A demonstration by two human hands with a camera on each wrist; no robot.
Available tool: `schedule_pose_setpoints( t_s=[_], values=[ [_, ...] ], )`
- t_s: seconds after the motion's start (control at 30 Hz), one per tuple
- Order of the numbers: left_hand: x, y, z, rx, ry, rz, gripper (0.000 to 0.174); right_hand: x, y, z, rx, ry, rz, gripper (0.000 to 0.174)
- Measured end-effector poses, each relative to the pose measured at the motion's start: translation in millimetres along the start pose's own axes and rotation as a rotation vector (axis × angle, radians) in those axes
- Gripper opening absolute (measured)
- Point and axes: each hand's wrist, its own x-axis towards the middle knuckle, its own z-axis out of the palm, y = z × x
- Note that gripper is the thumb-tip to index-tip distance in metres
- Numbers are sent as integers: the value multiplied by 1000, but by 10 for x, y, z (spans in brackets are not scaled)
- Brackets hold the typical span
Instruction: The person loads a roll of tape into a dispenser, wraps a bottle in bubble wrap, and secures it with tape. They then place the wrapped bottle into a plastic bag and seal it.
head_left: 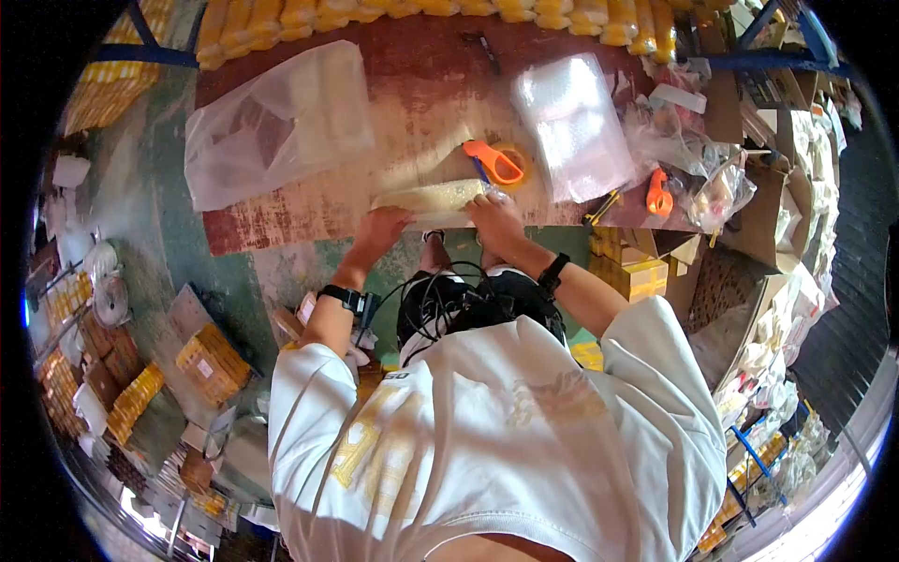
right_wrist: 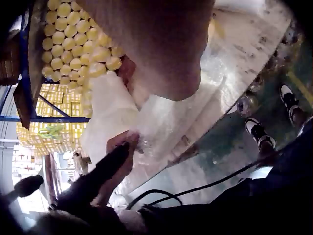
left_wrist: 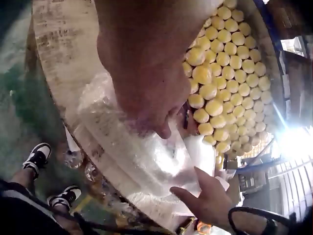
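Observation:
A long, pale yellow bundle in clear bubble wrap (head_left: 435, 199) lies along the table's front edge. My left hand (head_left: 379, 229) rests on its left end and my right hand (head_left: 496, 223) on its right end. The left wrist view shows the shiny wrap (left_wrist: 146, 161) under my left hand (left_wrist: 151, 110). There my right hand (left_wrist: 208, 198) lies at the wrap's other end, thumb and forefinger spread apart. In the right wrist view, my left hand's fingertips touch the plastic (right_wrist: 171, 122), and that hand (right_wrist: 120, 156) is partly in shadow.
An orange-handled tape dispenser (head_left: 496, 164) stands just beyond the bundle. Clear plastic sheeting (head_left: 281, 122) lies on the left of the red table (head_left: 421, 75), a stack of bubble wrap sheets (head_left: 571, 126) on the right. Another orange tool (head_left: 659, 192) and yellow rolls (head_left: 421, 7) border the table.

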Motion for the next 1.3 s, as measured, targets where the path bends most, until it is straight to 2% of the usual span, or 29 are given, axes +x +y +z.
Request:
schedule_pose_setpoints(
  t_s=[0.07, 0.17, 0.2, 0.3, 0.37, 0.43, 0.47, 0.53, 0.57, 0.6, 0.67, 0.7, 0.73, 0.8, 0.87, 0.97, 1.0, 1.07, 1.17, 1.23, 1.3],
  values=[
    [-17, -19, -26, -160, -16, 0, 19, -58, 96, 108, 88, -58, 11, 16],
    [-42, -242, 190, -127, 18, 10, 20, -16, 196, 118, 269, -200, 19, 13],
    [-55, -214, 164, -122, -13, -41, 21, 17, 193, 90, 340, -253, 18, 14],
    [53, 21, -54, -53, -100, -206, 23, 111, 155, 12, 263, -394, 66, 21],
    [187, 209, -109, 47, -152, -332, 24, 49, 238, 374, 736, -85, 316, 29],
    [229, 74, -32, 47, -137, -284, 28, -49, 402, 825, 1058, 91, 503, 33],
    [242, 16, -4, 47, -132, -259, 30, -117, 502, 1024, 1153, 103, 567, 33],
    [372, 26, -123, 403, -112, -140, 36, -209, 757, 1434, 1132, 167, 549, 30],
    [432, 21, -165, 580, -98, -81, 39, -139, 699, 977, 704, 23, 510, 27],
    [447, -43, -167, 479, -144, -89, 42, -48, 513, 403, 313, -91, 471, 23],
    [482, -263, -182, 285, -232, -106, 47, 136, 338, -136, -3, -139, 425, 16],
    [511, -335, -166, 225, -264, -153, 48, 269, 281, -289, -51, -144, 374, 12],
    [537, -385, -137, 163, -299, -198, 50, 365, 285, -166, 100, -113, 254, 24],
    [604, -446, -107, 58, -351, -268, 52, 629, 76, -378, 316, -348, 110, 55],
    [637, -473, -114, -25, -379, -334, 54, 764, -68, -34, 445, -270, 21, 77],
    [608, -243, -164, 326, 50, -5, 57, 885, -143, 225, 353, -522, 119, 93],
    [533, -202, -110, 392, 25, -24, 57, 894, -110, 191, 381, -573, 83, 98],
    [446, -91, 16, 524, -15, -64, 57, 901, -78, 137, 404, -555, 107, 98],
    [6, 301, 86, 99, -345, -533, 55, 879, 5, 384, 513, -603, 213, 91],
    [-118, 259, 317, -454, -297, -867, 55, 885, 52, 468, 623, -584, 256, 84],
    [-123, 240, 505, -910, -115, -1010, 61, 823, 71, 434, 751, -495, 261, 77]
  ],
)
